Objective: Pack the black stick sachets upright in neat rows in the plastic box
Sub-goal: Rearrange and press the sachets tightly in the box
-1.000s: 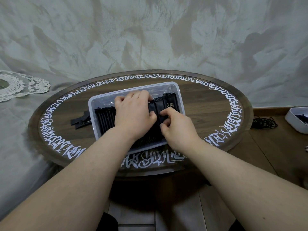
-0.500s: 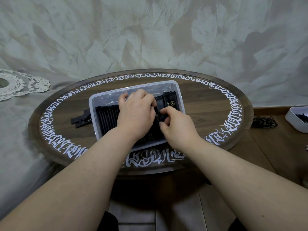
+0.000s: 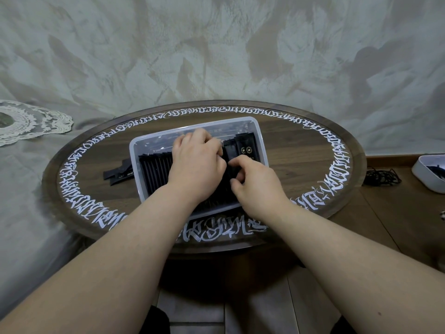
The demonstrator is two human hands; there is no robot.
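While both hands work inside the clear plastic box [image 3: 134, 150] on the round wooden table [image 3: 301, 155], the black stick sachets [image 3: 155, 172] stand on edge in a tight row along its left side. Her or his left hand [image 3: 196, 165] lies over the middle of the row, fingers curled down onto the sachet tops. Just beside it, the right hand [image 3: 255, 182] pinches sachets between thumb and fingertips. Two taller sachets [image 3: 245, 148] stand at the box's far right. A few loose sachets [image 3: 118, 174] lie on the table, left of the box.
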